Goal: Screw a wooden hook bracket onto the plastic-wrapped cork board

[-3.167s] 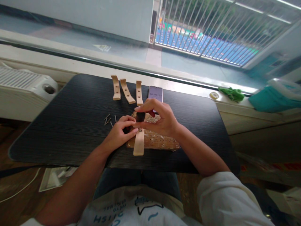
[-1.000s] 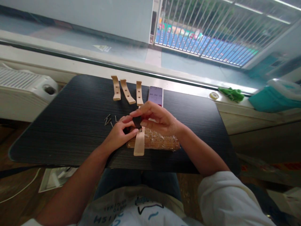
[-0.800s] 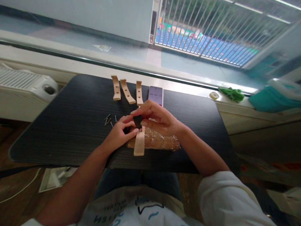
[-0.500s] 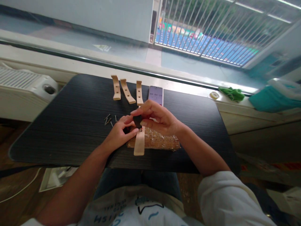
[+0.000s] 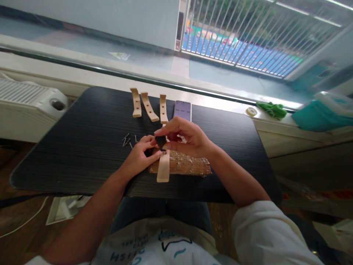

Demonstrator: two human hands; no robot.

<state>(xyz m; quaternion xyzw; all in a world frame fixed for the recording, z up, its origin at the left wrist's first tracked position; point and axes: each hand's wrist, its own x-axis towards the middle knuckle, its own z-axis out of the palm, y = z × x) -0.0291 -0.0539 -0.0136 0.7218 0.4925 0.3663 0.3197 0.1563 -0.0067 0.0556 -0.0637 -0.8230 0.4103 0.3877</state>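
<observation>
A light wooden strip lies across a perforated wooden board wrapped in clear film, on the black table. My left hand presses its fingers together at the strip's upper end. My right hand pinches a small black tool upright over the same spot. What sits under the tool tip is too small to make out.
Three more wooden strips lie at the table's far side beside a phone. Several loose screws rest left of my hands. A radiator stands at left, and green cloth and a teal bag lie on the sill.
My right hand has turned and shifted slightly around the black tool, its fingers regripping. The left hand, strip and board stay where they were.
</observation>
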